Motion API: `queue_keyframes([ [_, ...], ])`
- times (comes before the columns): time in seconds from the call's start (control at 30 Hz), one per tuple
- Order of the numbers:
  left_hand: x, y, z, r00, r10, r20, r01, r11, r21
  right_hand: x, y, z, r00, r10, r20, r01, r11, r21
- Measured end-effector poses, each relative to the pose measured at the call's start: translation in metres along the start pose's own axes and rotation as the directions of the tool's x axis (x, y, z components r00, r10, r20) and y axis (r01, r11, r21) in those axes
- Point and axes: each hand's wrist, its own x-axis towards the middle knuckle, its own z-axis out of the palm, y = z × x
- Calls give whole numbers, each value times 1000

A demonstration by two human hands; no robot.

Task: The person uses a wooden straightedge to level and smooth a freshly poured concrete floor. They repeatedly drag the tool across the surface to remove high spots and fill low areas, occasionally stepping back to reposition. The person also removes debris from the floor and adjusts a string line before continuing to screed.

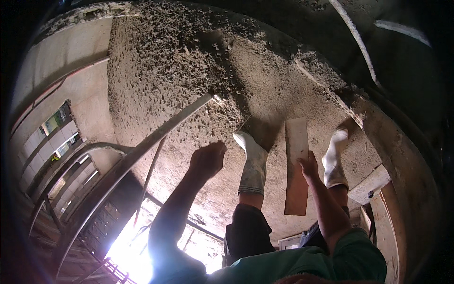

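The right hand (309, 166) gripped the wooden float (296, 165), its long axis running away from the person; the left hand (208, 158), seemingly fisted, hung beside the metal rail (142, 149).

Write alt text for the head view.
A person stands on a rough concrete slab, the left hand closed around a long metal straightedge and the right hand holding a flat wooden board. White rubber boots show below.

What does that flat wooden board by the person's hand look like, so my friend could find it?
Look at the rough grey floor between the two white boots. The flat wooden board lies there, touched by the right hand. It is the only long, smooth, brownish rectangle there.
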Motion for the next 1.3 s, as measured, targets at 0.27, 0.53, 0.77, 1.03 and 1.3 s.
queue_keyframes([
  [0.27,-131,21,-29,993,15,-118,-37,983,-183,-42,-43,-50,990,-132,52,138,981,-134],
  [0.53,-244,30,-92,981,0,-193,-38,981,-192,-100,-200,-116,914,-403,42,402,886,-231],
  [0.77,-318,42,-124,984,-11,-180,-7,995,-102,-198,-332,-133,837,-526,152,547,789,-279],
  [1.03,-417,-7,-201,959,78,-272,-78,997,12,-361,-371,-158,822,-565,74,485,625,-612],
  [1.3,-530,-33,-245,894,71,-442,-105,993,-54,-423,-239,-165,925,-380,-6,262,648,-716],
])
